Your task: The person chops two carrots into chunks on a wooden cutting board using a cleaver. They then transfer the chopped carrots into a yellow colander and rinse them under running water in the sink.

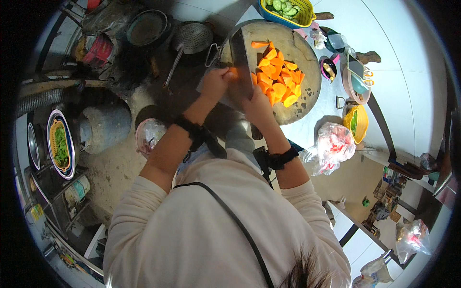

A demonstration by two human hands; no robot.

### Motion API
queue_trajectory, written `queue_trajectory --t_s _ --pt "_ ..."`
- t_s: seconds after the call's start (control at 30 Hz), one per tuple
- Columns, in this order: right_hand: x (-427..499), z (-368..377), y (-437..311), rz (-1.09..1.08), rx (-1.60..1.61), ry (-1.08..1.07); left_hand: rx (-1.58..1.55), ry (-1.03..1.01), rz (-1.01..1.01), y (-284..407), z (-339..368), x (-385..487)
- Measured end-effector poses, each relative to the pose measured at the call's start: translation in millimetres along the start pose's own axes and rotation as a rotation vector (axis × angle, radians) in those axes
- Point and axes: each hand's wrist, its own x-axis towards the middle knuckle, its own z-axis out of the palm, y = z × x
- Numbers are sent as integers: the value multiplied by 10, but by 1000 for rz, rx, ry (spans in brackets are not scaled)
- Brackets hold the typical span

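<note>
My right hand (258, 104) grips the near end of a broad cleaver (240, 57), whose blade lies over the left part of a round wooden chopping board (309, 81). Just left of the blade, my left hand (215, 84) holds an orange piece of carrot (233, 72) between its fingers, close to the metal. How much of that piece is behind the blade I cannot tell. Cut carrot chunks (279, 77) lie in a loose heap on the board, to the right of the cleaver. Beyond the board stands a yellow and blue basket (309, 12) of sliced cucumber (284, 7).
A perforated skimmer (193, 37) and a dark pan (147, 28) lie at the upper left. Right of the board are a small bowl (328, 69), a yellow basket (362, 124) and a plastic bag (335, 144) at the counter edge. Leafy greens (61, 145) sit far left.
</note>
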Motion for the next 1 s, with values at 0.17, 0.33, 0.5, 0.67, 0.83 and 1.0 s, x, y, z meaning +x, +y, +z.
queue_trajectory --t_s 0.17,0.33,0.5,0.67,0.83,1.0 --pt "91 145 0 73 -5 -12 86 -43 -37 -2 7 -3" --pt "-2 59 -39 56 -73 37 159 -66 56 30 12 -10" --pt "-159 -207 -22 106 -19 60 -143 -78 -63 70 22 -12" --pt "-279 -322 -91 77 -6 47 114 135 185 49 88 7" --pt "-293 -285 -181 49 18 28 121 196 231 5 102 55" --pt "-220 -238 -188 25 42 17 78 132 199 7 58 75"
